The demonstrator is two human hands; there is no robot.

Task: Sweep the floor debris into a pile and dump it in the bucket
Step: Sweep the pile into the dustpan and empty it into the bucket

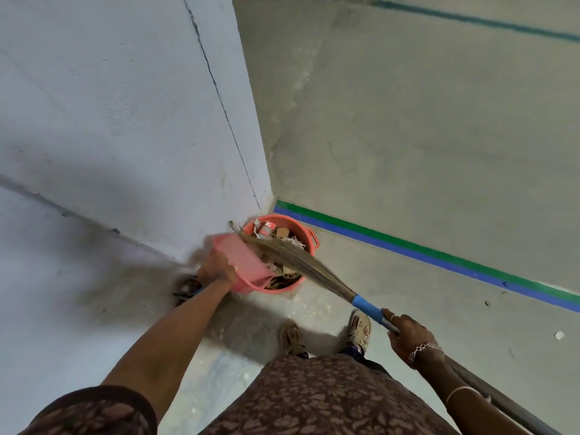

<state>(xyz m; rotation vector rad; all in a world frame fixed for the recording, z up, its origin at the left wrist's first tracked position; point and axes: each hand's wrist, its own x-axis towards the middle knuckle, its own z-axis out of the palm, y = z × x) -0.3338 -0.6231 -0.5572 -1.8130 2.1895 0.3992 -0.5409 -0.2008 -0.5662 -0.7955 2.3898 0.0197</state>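
- Left hand (216, 271): fingers curled round near end of dustpan (246, 262), which is tipped over the bucket (309, 244).
- Right hand (408, 332): fingers wrapped round broom (365, 306) handle, just behind its blue sleeve.
- Bristles lie across dustpan mouth, above bucket.
- Bucket on floor at wall (125, 120) corner, debris (282, 233) inside; stripe (439, 255) just beside.

Red bucket (309, 233): smooth plastic, slight sheen. Pink dustpan (248, 265): matt plastic. The broom (345, 293): rough dry grass fibres, blue plastic sleeve (365, 305), dull grey metal handle (502, 400). The floor (439, 152): bare matt concrete, dusty. The wall (110, 105): matt paint, cracked. The dress (329, 397): printed cloth. The bracelet (423, 348): shiny metal.
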